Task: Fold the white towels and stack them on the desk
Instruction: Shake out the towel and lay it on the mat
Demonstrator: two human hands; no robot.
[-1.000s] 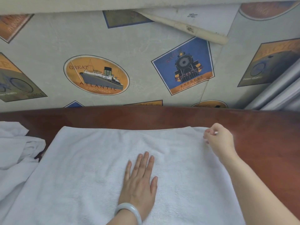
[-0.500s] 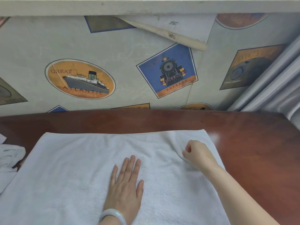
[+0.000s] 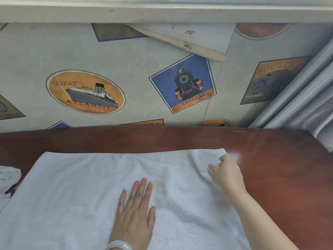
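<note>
One towel [image 3: 81, 195] — under left grip [image 3: 134, 212]

Towel [image 3: 72, 195] on desk [image 3: 288, 177] — left hand [image 3: 135, 213] flat atop

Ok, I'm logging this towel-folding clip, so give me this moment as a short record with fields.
towel: white towel spread flat on the desk
left hand: flat, palm down on the towel's middle; pale bangle at the wrist
right hand: at the towel's far right corner, touching it; grip unclear
desk: reddish-brown glossy wood
other: crumpled white towel at the desk's left edge
</note>
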